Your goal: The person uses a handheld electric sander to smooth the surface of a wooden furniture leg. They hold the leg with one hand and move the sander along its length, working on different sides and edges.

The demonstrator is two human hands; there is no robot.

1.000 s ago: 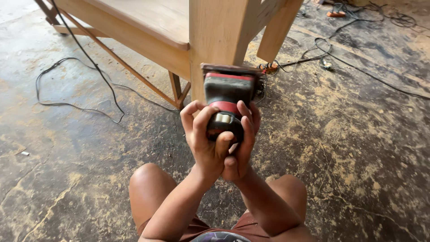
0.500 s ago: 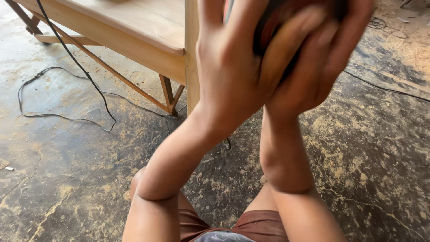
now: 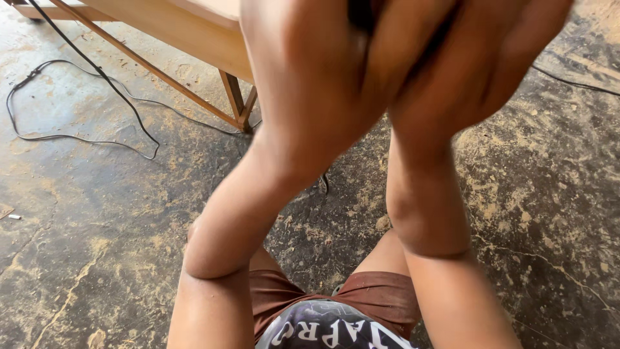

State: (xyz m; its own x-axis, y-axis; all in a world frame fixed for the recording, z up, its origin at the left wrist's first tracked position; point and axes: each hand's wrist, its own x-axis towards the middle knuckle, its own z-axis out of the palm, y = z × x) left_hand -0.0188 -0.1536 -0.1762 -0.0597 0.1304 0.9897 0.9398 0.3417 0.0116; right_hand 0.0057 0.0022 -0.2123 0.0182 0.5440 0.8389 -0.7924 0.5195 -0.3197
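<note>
Both of my hands are raised very close to the camera and look large and blurred. My left hand [image 3: 310, 71] and my right hand [image 3: 478, 58] are pressed together, fingers wrapped round a dark object. Only a thin dark sliver of that object, the power sander [image 3: 361, 11], shows between them at the top edge; the rest is hidden by my fingers. My forearms run down to my knees and brown shorts [image 3: 381, 294] at the bottom.
A pale wooden table [image 3: 206, 29] with slanted braces stands at the upper left, behind my hands. A black cable [image 3: 97, 74] loops over the sawdust-covered concrete floor [image 3: 549, 213] at the left. Another cable [image 3: 575, 81] crosses at the upper right.
My hands have lifted the red and black sander away from the table leg and up toward the camera, until they fill the top of the view and hide the tool.
</note>
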